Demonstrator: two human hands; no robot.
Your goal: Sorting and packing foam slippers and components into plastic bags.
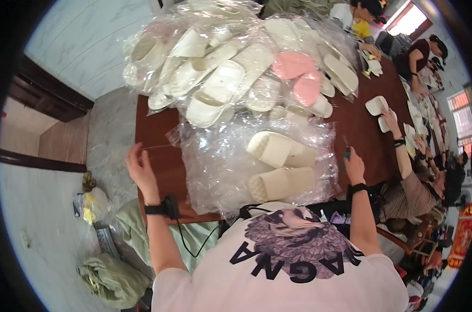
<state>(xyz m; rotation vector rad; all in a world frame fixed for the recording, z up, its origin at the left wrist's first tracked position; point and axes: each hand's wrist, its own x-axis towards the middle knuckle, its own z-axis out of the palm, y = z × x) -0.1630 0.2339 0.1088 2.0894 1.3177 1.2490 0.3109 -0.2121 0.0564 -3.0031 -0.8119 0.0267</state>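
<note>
Shirt | clear bag: cream slippers, apparently inside | bagged slipper pile

Workshop, heaped bagged slippers, people working

Head-worn, placed above and behind the fingers; looking steeply down at them from rather near, very wide, with fisheye bending; far to their right, perhaps not so clear.
</note>
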